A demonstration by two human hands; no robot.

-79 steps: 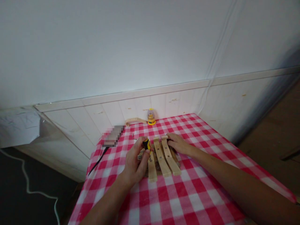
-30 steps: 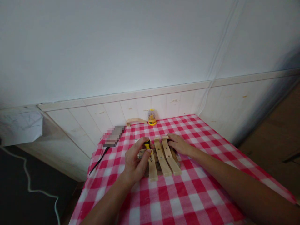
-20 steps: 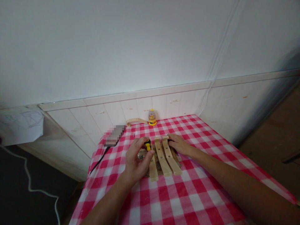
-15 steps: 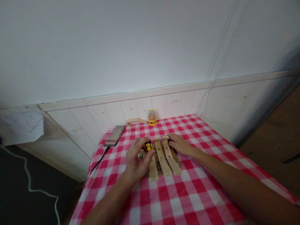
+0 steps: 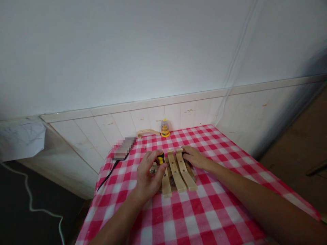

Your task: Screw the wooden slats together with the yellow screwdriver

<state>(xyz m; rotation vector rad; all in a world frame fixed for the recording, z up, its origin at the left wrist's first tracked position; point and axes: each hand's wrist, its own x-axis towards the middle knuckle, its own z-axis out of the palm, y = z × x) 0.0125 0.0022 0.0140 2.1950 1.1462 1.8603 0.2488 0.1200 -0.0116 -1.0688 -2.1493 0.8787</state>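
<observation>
Three pale wooden slats (image 5: 178, 170) lie side by side on darker crosspieces on the red-and-white checked tablecloth (image 5: 204, 211). My left hand (image 5: 148, 175) is closed round a small yellow-and-black screwdriver (image 5: 160, 158), held upright with its tip on the left slat. My right hand (image 5: 195, 157) rests on the far right end of the slat assembly, fingers curled over its edge and pressing down.
A small yellow-based jar (image 5: 165, 128) and a curved wooden piece (image 5: 148, 132) stand at the table's far edge against the white panelled wall. A dark blurred device (image 5: 124, 149) with a black cable (image 5: 107, 177) lies at the left edge. A white cord (image 5: 30, 204) runs over the dark floor.
My left hand's fingers have shifted slightly on the screwdriver handle as it turns in place. My right hand and the slats have stayed where they were.
</observation>
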